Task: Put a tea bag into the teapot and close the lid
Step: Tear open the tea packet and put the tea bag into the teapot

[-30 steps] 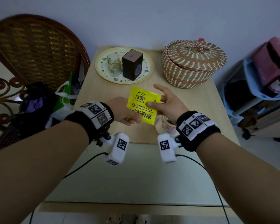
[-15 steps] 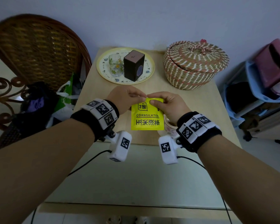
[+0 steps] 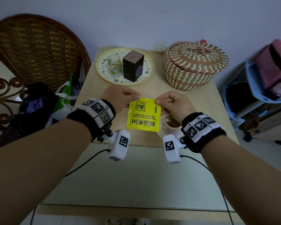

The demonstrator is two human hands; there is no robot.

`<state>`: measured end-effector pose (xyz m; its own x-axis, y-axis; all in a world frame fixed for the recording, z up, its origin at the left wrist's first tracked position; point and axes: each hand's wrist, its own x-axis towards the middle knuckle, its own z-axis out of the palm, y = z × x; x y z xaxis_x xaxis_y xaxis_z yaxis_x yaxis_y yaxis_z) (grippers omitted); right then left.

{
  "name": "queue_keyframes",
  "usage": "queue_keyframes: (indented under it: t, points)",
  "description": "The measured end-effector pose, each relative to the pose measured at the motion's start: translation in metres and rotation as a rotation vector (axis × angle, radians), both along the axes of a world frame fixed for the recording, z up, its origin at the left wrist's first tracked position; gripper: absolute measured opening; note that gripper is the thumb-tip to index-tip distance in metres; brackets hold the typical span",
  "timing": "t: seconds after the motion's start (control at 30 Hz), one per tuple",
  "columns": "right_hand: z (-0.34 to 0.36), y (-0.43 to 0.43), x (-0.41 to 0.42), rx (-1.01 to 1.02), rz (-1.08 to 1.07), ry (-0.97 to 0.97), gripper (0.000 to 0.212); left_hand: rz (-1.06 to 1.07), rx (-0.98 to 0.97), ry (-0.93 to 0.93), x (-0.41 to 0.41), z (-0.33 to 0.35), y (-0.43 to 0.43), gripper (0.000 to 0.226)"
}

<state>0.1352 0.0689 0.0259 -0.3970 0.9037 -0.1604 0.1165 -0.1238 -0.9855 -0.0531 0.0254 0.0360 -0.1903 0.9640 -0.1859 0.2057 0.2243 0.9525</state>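
A yellow tea bag packet (image 3: 143, 115) marked CORNSILKTEA hangs upright over the small wooden table (image 3: 206, 101). My left hand (image 3: 120, 99) pinches its top left corner and my right hand (image 3: 174, 103) pinches its top right corner. Just behind the packet's lower right corner stands the pale floral teapot (image 3: 169, 125), its mouth open with dark liquid inside. My right wrist and the packet hide most of the pot. No lid is in sight.
At the table's back a yellow plate (image 3: 147, 74) carries a floral glass (image 3: 114, 65) and a dark tin box (image 3: 133, 65). A lidded woven basket (image 3: 194, 64) stands at the back right. A wicker chair (image 3: 32, 49) and bags crowd the left side.
The packet has turned from tilted to upright. Both hands have shifted from its sides to its top corners, and it now sits slightly lower and nearer the teapot.
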Motion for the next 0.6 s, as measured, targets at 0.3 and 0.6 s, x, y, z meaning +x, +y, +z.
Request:
queue_keyframes:
  t: [0.3,0.6]
  points:
    - [-0.002,0.003,0.000,0.050,-0.001,-0.082,0.020,-0.125,-0.045,0.159,-0.004,0.000,-0.002,0.015]
    - [0.002,0.000,-0.017,0.129,0.122,-0.282,0.015,-0.147,-0.105,0.138,0.016,0.007,0.002,0.018]
